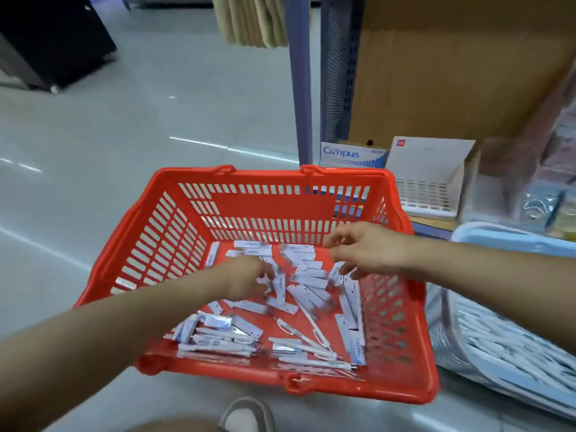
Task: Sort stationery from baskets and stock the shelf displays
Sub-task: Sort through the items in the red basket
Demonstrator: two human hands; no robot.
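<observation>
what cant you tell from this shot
Head view:
- Whether the left hand holds a packet: motion blur, and its own back hides the fingertips.
- Print on the white packets in the red basket: too small, blurred.
- Pale basket contents: blurred, cut off by the right edge.

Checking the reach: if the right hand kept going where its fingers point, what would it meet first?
Most likely the white packets lying in the red basket, just left of and below the right hand; depth is unclear.
</observation>
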